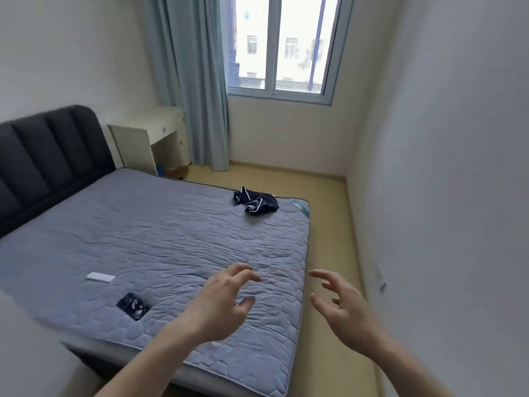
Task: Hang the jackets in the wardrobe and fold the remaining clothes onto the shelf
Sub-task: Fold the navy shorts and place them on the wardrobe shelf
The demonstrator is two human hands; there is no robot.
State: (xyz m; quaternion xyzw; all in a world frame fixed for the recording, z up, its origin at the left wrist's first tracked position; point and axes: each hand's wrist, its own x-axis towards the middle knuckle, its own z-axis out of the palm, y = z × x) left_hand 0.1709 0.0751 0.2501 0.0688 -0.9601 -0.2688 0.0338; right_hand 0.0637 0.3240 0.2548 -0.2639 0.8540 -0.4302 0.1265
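Observation:
A crumpled dark navy garment (255,202) with white piping lies on the far right corner of the grey-blue quilted mattress (160,233). My left hand (221,299) hovers over the mattress's near right part, fingers spread and relaxed, holding nothing. My right hand (340,305) is raised over the floor strip beside the bed, fingers also loosely spread and empty. Both hands are well short of the garment. No wardrobe or shelf is in view.
A white slim box (100,277) and a dark phone-like object (133,306) lie on the mattress's near left. A dark padded headboard (48,156) stands at left, a cream desk (148,133) and blue curtain (197,96) behind. A narrow floor strip (326,224) runs along the right wall.

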